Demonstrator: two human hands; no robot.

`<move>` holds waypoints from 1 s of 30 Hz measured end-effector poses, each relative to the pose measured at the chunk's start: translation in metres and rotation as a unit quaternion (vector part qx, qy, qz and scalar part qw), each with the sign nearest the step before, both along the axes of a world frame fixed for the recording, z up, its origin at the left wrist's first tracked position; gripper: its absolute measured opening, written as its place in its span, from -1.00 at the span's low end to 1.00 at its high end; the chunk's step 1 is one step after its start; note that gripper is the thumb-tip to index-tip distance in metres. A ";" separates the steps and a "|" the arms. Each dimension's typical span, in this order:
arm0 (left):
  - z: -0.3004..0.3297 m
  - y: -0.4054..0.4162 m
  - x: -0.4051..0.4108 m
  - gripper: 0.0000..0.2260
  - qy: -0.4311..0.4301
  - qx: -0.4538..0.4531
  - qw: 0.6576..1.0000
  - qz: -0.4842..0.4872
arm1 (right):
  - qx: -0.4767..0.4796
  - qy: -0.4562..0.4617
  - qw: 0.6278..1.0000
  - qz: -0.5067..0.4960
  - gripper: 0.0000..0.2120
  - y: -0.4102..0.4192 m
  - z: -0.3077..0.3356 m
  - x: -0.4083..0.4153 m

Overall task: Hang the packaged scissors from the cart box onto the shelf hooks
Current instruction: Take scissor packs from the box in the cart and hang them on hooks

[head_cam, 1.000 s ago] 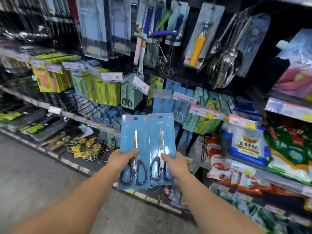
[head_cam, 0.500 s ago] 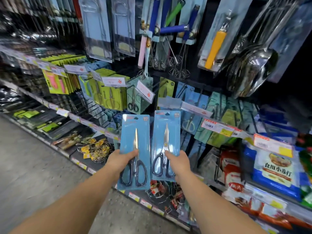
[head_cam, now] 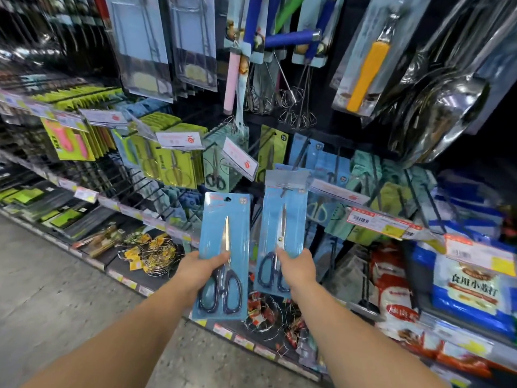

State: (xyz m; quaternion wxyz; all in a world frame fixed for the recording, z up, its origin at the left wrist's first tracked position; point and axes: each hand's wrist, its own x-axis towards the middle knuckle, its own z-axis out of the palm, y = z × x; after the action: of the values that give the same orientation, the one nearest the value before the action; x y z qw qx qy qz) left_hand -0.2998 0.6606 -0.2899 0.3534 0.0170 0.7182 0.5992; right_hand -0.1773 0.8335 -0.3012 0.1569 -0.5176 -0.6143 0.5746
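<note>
I hold two blue carded packs of black-handled scissors in front of the shelf. My left hand [head_cam: 202, 271] grips the left scissors pack [head_cam: 223, 236] near its lower half, thumb on the front. My right hand [head_cam: 296, 268] grips the right scissors pack [head_cam: 285, 208], raised higher so its top edge sits at the tip of a black shelf hook [head_cam: 299, 158] with more blue scissors packs [head_cam: 316, 161] hanging behind. Whether the hook passes through the pack's hole is unclear. The cart box is out of view.
Green scissors packs [head_cam: 173, 161] hang to the left behind white price tags [head_cam: 179, 140]. Whisks [head_cam: 291, 107] and ladles [head_cam: 442, 102] hang above. Bagged food [head_cam: 464, 298] fills the right lower shelf; wire racks [head_cam: 154, 253] lie on the bottom shelf. Grey floor [head_cam: 56, 289] lies at left.
I have come closer to the shelf. My right hand has lifted its pack up and forward to the hook's tip, while my left hand keeps its pack lower.
</note>
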 end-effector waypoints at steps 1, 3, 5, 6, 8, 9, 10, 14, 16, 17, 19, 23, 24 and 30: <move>-0.002 0.000 -0.005 -0.72 -0.007 0.000 1.000 -0.008 | 0.006 -0.014 1.000 -0.004 -0.44 0.002 -0.002 -0.004; -0.007 0.000 -0.014 -0.61 -0.021 0.001 1.000 -0.017 | 0.022 -0.049 0.998 -0.009 -0.56 0.005 -0.004 -0.010; -0.009 -0.001 -0.021 -0.52 -0.026 0.003 0.999 -0.029 | 0.032 -0.101 0.994 -0.013 -0.59 0.007 -0.005 -0.014; -0.010 0.000 -0.024 -0.50 -0.024 -0.001 0.999 -0.044 | 0.035 -0.133 0.991 -0.011 -0.56 0.009 -0.006 -0.015; -0.009 0.002 -0.028 -0.58 -0.020 -0.006 0.998 -0.062 | 0.046 -0.204 0.978 -0.002 -0.45 0.013 -0.006 -0.015; -0.010 0.004 -0.030 -0.64 -0.021 -0.004 0.998 -0.066 | 0.054 -0.236 0.970 0.002 -0.40 0.015 -0.007 -0.014; -0.011 0.006 -0.031 -0.67 -0.021 -0.005 0.997 -0.072 | 0.060 -0.251 0.966 0.000 -0.38 0.014 -0.004 -0.012; -0.011 0.015 -0.032 -0.56 -0.012 0.028 0.993 -0.118 | 0.019 -0.150 0.988 0.020 -0.62 0.009 0.008 -0.003; -0.012 0.019 -0.028 -0.61 -0.003 0.037 0.990 -0.134 | -0.062 -0.052 0.993 0.083 -0.79 -0.001 0.016 0.003; -0.012 0.021 -0.025 -0.65 0.004 0.039 0.989 -0.141 | -0.112 -0.012 0.986 0.124 -0.78 -0.007 0.021 0.005; -0.013 0.026 -0.018 -0.70 0.006 0.045 0.986 -0.158 | -0.168 0.032 0.968 0.184 -0.72 -0.018 0.027 0.007; -0.015 0.039 -0.009 -0.74 0.001 0.047 0.984 -0.172 | -0.084 0.039 0.982 0.167 -0.81 -0.024 0.024 0.009; -0.014 0.043 -0.007 -0.72 0.002 0.043 0.983 -0.181 | -0.071 0.041 0.985 0.153 -0.82 -0.022 0.022 0.011; -0.009 0.060 0.002 -0.62 -0.003 0.033 0.976 -0.215 | -0.032 0.053 0.991 0.116 -0.81 -0.014 0.021 0.021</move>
State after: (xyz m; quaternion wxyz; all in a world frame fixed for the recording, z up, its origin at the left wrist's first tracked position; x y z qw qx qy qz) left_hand -0.2975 0.7202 -0.2990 0.4754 0.1810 0.6766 0.5325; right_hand -0.1562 0.8192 -0.2797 0.1050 -0.4166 -0.6423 0.6347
